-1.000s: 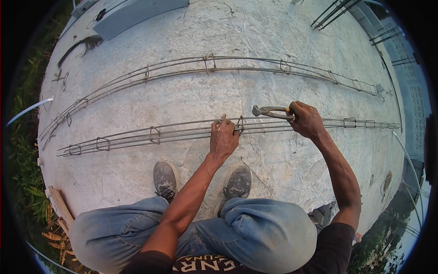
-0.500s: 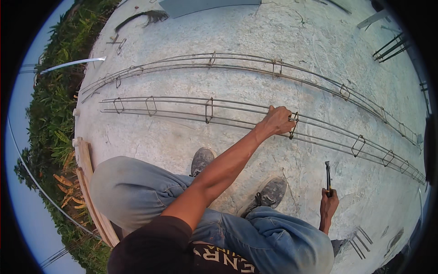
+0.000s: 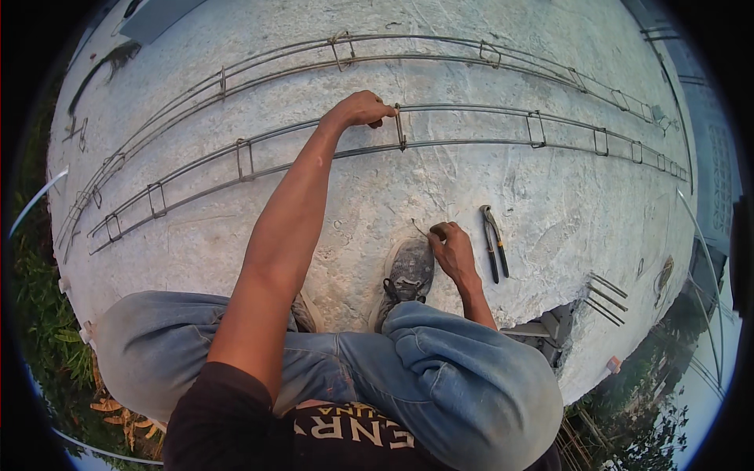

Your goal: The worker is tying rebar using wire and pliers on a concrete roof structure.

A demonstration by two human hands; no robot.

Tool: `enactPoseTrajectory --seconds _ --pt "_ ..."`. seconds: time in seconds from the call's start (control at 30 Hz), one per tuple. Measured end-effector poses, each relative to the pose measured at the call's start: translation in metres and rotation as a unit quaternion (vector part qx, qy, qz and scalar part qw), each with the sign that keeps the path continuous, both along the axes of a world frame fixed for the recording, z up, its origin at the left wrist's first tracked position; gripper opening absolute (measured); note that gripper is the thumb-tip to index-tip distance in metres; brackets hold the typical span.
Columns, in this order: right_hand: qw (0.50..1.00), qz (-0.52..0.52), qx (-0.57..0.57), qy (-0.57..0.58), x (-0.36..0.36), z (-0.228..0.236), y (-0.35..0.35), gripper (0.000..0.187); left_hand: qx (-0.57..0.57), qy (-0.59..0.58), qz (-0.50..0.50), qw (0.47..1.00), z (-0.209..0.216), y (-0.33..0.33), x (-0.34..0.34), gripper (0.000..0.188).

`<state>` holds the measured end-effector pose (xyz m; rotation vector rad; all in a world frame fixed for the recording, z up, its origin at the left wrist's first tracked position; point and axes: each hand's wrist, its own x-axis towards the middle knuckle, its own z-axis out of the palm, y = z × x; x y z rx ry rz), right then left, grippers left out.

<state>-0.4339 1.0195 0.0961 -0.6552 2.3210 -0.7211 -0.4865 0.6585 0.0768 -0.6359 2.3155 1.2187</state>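
Observation:
My left hand (image 3: 364,110) is stretched out over a long, narrow rebar cage (image 3: 471,143) lying across the concrete. Its fingers close at the upper bar, right by the top of a square stirrup (image 3: 401,129). Closer to me, my right hand (image 3: 453,250) pinches a short, thin tie wire (image 3: 419,228) just above the toe of my right shoe (image 3: 410,271). End-cutting pincers (image 3: 492,235) with black and yellow handles lie on the concrete to the right of that hand. Part of the cage is hidden behind my left forearm.
A second rebar cage (image 3: 424,57) runs behind the first. Several bar ends (image 3: 606,300) stick out at the right, beside an opening (image 3: 550,326) in the slab edge. Greenery (image 3: 35,314) lies beyond the left edge. A dark brush-like bundle (image 3: 118,56) is at the far left.
The pincers have left my right hand and lie on the concrete. That hand has come in toward my shoe and holds a wire. My view has turned right; my left hand stays at the cage.

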Motion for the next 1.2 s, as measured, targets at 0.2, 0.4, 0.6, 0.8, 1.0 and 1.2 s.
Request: enactPoseTrajectory --seconds 0.2,0.4,0.6,0.8,1.0,1.2 --pt "0.998 0.053 -0.006 -0.034 -0.018 -0.008 -0.017 0.021 0.005 0.04 0.02 0.999 0.006 0.009 0.005 0.049" --pt "0.99 0.125 -0.057 0.004 -0.016 -0.011 -0.036 0.02 0.064 0.072 0.07 0.993 0.003 0.011 0.008 0.043" --pt "0.971 -0.113 -0.201 -0.06 -0.057 0.045 -0.1 0.02 0.131 0.049 0.172 0.975 0.0 -0.004 0.012 0.037" --pt "0.95 0.066 -0.161 0.259 -0.137 -0.006 -0.146 0.019 0.149 0.044 0.156 0.976 0.008 0.007 -0.003 0.04" --pt "0.993 -0.046 -0.068 0.085 -0.116 -0.01 -0.191 0.025 0.151 0.029 0.133 0.979 0.006 0.0 0.002 0.044" --pt "0.978 -0.122 -0.158 -0.055 -0.111 -0.01 -0.194 0.026 0.136 0.004 0.105 0.985 0.005 -0.004 -0.002 0.047"
